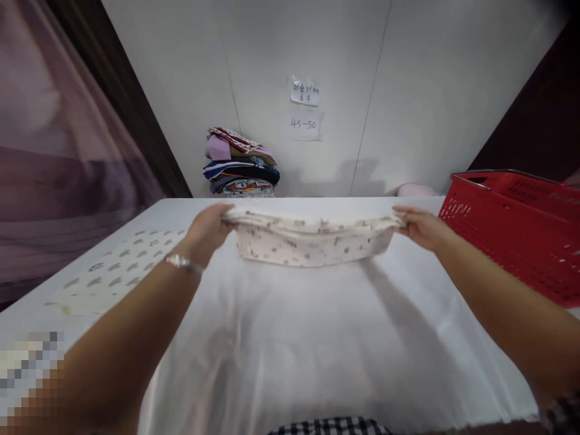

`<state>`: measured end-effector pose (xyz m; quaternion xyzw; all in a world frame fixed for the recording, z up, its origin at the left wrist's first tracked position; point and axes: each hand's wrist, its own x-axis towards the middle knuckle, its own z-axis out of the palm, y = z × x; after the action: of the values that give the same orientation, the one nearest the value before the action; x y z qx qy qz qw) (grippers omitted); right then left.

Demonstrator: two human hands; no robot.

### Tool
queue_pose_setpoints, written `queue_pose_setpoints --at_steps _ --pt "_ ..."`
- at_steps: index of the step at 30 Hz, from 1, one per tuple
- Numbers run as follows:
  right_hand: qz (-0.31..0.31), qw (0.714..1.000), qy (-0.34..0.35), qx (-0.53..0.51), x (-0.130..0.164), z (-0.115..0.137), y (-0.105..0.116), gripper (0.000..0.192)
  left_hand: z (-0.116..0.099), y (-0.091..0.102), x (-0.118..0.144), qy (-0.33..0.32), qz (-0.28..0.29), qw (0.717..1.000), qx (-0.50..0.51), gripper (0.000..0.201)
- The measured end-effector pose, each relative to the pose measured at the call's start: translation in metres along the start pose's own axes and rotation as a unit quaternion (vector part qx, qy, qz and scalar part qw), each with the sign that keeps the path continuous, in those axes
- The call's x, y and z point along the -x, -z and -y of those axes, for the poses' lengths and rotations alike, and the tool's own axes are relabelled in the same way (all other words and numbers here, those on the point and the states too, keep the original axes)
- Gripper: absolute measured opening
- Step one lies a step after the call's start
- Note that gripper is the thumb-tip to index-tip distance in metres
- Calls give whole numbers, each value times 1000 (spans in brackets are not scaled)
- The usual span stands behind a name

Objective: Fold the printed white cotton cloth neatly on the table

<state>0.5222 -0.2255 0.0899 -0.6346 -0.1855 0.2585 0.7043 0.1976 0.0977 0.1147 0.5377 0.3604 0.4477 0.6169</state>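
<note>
Left grip (208,228) clutches one end of the patterned cloth (312,244), right grip (421,226) the other, red basket (507,235) nearby

The left hand (209,232) and the right hand (420,227) pinch opposite ends of a white fabric strip with small dark prints (312,246), stretched above the far part of a white table (312,338); blur makes its folds hard to tell. A silver wristband (179,261) circles the left wrist. Left lies a white sheet with grey marks (120,261); far left of centre, a stack of folded multicoloured clothes (242,164); right, a red perforated plastic basket (512,241).
</note>
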Motion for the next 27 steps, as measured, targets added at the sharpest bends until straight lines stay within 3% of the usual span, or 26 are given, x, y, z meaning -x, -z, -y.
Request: queue_pose_setpoints --at_steps 3,5,7,10,12,15,18,23,27 --pt "-20 991 132 -19 -36 49 -8 21 -50 -29 -37 -55 31 998 7 33" --pt "-18 979 201 -21 -44 71 -7 20 -72 -34 -45 -80 46 996 3 28" --pt "-11 973 231 -16 -40 77 -2 20 -77 -28 -41 -92 60 994 -3 26" --pt "-5 982 188 2 -22 49 7 22 -45 -8 -22 -74 86 993 -21 30" --pt "-4 994 106 20 -4 8 12 23 -2 9 -2 -27 73 996 -46 34" --pt "-11 997 -54 55 22 -64 16 22 70 34 34 119 18 980 -158 52" --pt "-38 982 -162 93 42 -113 20 20 116 50 64 156 6 963 -219 52" --pt "-33 991 -123 36 59 -123 30 23 129 61 84 106 -6 961 -257 49" --pt "-62 986 -137 72 69 -130 31 22 130 67 91 91 19 922 -377 54"
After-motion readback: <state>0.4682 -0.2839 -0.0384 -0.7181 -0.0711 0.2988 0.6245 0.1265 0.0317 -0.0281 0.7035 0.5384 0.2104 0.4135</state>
